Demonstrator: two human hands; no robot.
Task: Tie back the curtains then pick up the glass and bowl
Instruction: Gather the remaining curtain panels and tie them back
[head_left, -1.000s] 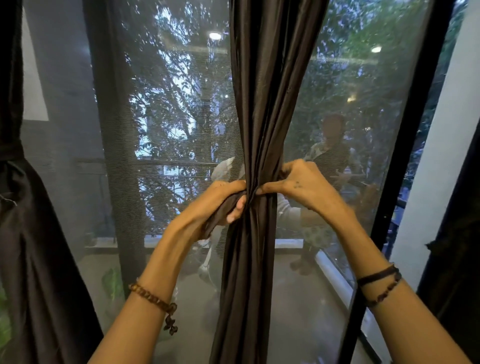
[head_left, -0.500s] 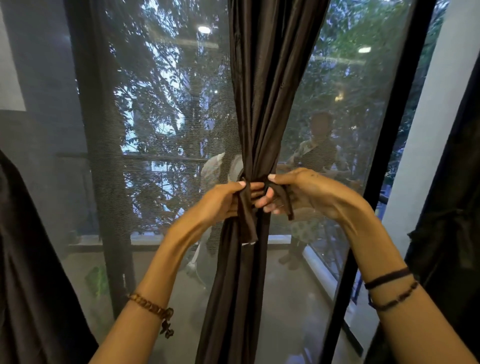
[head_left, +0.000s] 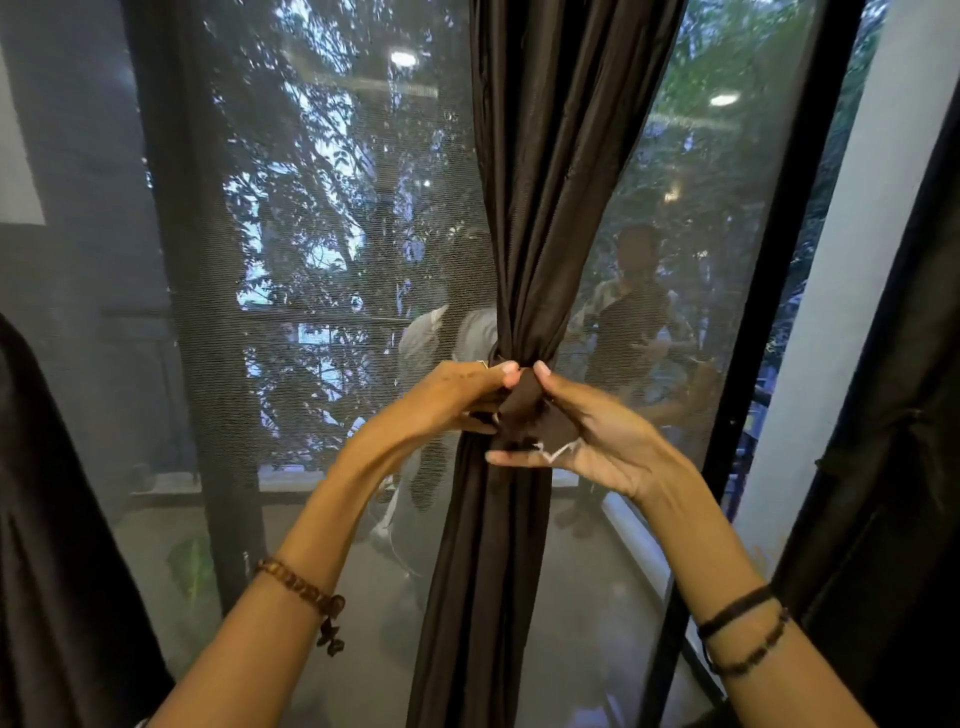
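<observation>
Where its folds are gathered into a narrow waist, the long dark brown satin curtain (head_left: 540, 218) hangs down the middle of the view, and both of the person's hands meet at that pinch point. A strip of the same dark brown fabric, the tie-back band (head_left: 519, 402), wraps the curtain at the waist. To the left of the curtain, the left hand (head_left: 447, 397) has its fingers curled in against the band, thumb and forefinger pinching it at the curtain's left edge. To the right of the curtain, the right hand (head_left: 587, 436) pinches the band's loose end between thumb and forefinger, while its remaining fingers reach out straight beneath, pointing toward the curtain; a short pale frayed thread (head_left: 558, 451) lies across those fingers. A brown beaded bracelet (head_left: 306, 597) circles the left wrist, and two thin black cord bracelets (head_left: 743, 631) circle the right wrist. Behind the curtain stands a large window covered by a grey mesh screen (head_left: 322, 260), with green trees visible beyond and dim reflections of indoor lights and figures on the glass. A black window frame post (head_left: 774, 312) rises to the right of the curtain, with a white wall (head_left: 857, 291) past it. Far to the left of the curtain, another mass of dark fabric (head_left: 57, 545) hangs at the edge of view. Neither glass nor bowl is in view.
</observation>
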